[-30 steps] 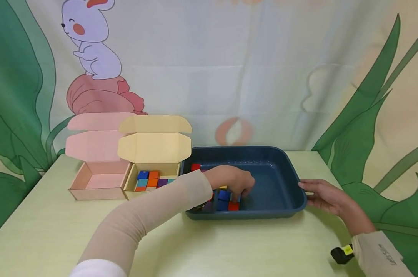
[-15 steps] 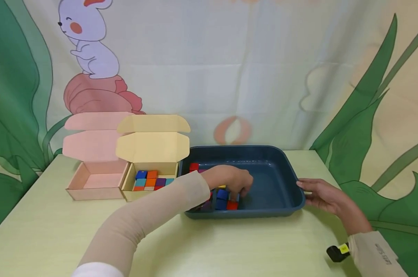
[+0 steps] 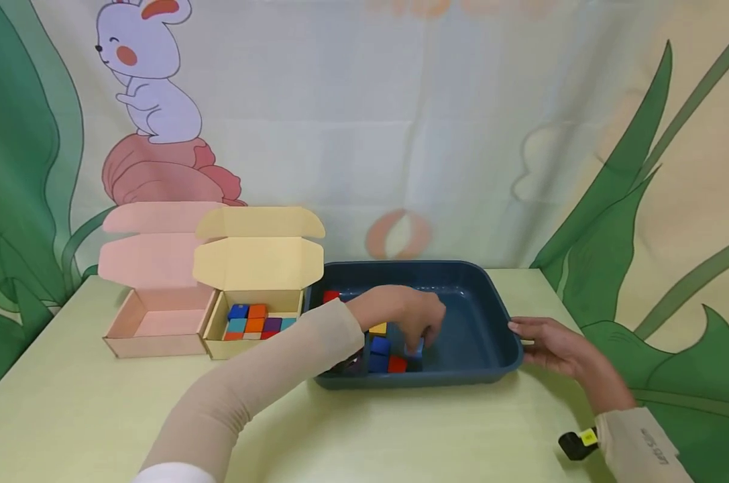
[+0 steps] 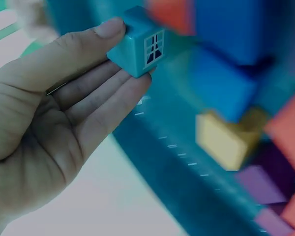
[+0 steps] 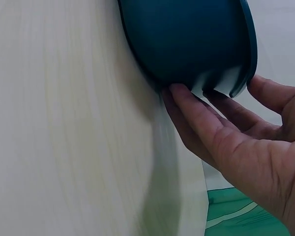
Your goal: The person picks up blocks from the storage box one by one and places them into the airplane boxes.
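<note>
My left hand [image 3: 414, 312] reaches into the dark blue tray [image 3: 473, 315] and pinches a small light blue block [image 4: 137, 42] with a window printed on its side. Thumb and fingertips hold it from opposite faces, a short way right of the other blocks. Beside it in the tray are a red block [image 3: 397, 364], blue blocks [image 3: 379, 346] and a yellow block [image 3: 378, 329]. My right hand [image 3: 551, 345] grips the tray's right end, thumb at the rim and fingers against the underside, as the right wrist view shows.
Left of the tray stands an open yellow box [image 3: 258, 265] with several coloured blocks inside. An open pink box [image 3: 159, 265] with a bare floor is beside it. A dark divider [image 3: 366, 359] in the tray is partly hidden by my left arm. A printed curtain [image 3: 304, 100] hangs behind.
My left hand has drawn the light blue block right, away from the red and blue blocks, opening a gap. My right hand stays on the tray. The head view has shifted slightly.
</note>
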### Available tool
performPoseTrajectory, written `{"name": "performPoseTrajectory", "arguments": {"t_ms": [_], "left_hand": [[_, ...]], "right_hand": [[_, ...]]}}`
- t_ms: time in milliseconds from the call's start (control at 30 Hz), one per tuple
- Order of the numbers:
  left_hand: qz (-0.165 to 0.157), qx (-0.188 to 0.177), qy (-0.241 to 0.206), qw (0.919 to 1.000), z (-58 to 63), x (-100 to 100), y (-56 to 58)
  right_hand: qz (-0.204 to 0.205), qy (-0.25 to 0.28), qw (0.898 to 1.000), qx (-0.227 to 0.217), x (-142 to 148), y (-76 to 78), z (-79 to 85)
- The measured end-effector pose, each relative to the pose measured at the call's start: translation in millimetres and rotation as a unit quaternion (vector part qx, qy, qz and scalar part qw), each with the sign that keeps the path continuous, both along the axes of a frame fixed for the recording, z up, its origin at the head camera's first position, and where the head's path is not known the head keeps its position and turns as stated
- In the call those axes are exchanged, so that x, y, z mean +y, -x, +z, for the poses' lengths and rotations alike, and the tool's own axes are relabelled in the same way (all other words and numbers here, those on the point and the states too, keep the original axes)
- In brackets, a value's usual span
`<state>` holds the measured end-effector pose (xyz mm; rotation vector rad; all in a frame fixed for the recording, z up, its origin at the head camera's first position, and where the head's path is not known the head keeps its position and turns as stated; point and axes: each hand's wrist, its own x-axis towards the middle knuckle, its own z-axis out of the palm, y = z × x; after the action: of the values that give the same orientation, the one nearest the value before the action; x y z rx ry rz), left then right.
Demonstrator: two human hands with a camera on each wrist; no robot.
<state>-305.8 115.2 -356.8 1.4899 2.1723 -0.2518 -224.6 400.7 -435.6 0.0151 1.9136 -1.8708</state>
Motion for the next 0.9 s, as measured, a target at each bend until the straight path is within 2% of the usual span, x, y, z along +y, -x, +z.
{"name": "performPoseTrajectory", "arguments": {"t_ms": [200,367,533,700,900], "left_hand": [[0.0,-0.015,-0.096,0.9953,40.3,-7.7,-1.1],[0.005,-0.016,-0.132,0.991,56.6,-27.1,2.0],[0.035,-0.021,-0.152,0.9876,61.9,-62.0,8.1],[0.088,-0.02,-0.169,0.9816,63.5,-116.2,22.0],[0.143,0.019,-0.152,0.9779,57.6,-180.9,33.5]], "right_hand": [[-0.019,0.013,1.0,-0.003,-0.1,0.4,2.8],[-0.012,0.016,1.0,-0.007,-0.1,0.6,4.1],[-0.014,0.014,1.0,-0.011,-1.4,-0.3,0.6],[-0.01,0.016,1.0,-0.011,-3.3,1.1,-1.7],[-0.001,0.017,1.0,-0.013,-2.1,1.1,-1.9]]}}
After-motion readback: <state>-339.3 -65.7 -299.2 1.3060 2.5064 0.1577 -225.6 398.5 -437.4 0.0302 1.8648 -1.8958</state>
